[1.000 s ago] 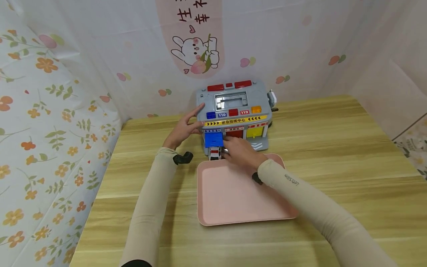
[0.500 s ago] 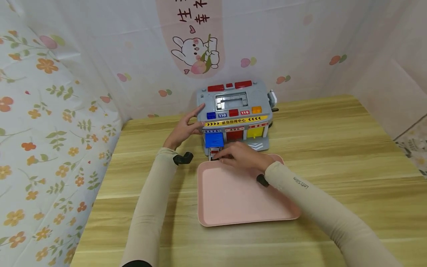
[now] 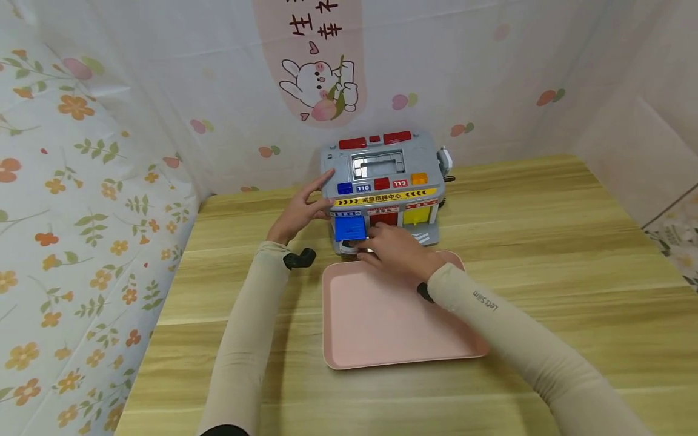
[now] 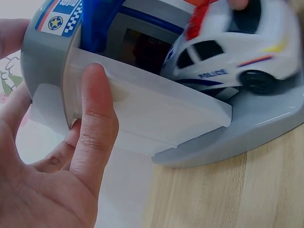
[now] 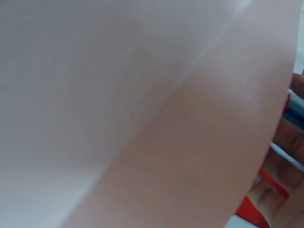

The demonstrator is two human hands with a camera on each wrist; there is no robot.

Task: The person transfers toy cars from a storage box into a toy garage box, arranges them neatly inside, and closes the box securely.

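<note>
A grey toy emergency station [image 3: 382,175] stands at the back of the table. My left hand [image 3: 297,215] grips its left side; in the left wrist view, the thumb [image 4: 97,109] presses the white side wall. A white police toy car [image 4: 213,57] with a red light bar sits partly inside the left bay, beneath the raised blue door [image 3: 349,229]. My right hand [image 3: 395,248] reaches to the bay's front with fingers extended. One fingertip [image 4: 237,4] touches the car near its dark window. In the right wrist view, that hand [image 5: 285,190] shows only at the right edge.
A pink tray [image 3: 403,321] lies right in front of the station, under my right forearm. Red [image 3: 386,219] and yellow doors [image 3: 417,215] close the other bays. A crank-like part [image 3: 446,160] juts from the station's right side. A printed cloth [image 3: 218,72] hangs behind.
The police car has moved back, deeper under the blue door. My right hand went from beside the car to over it, then forward with it. The left hand has stayed still.
</note>
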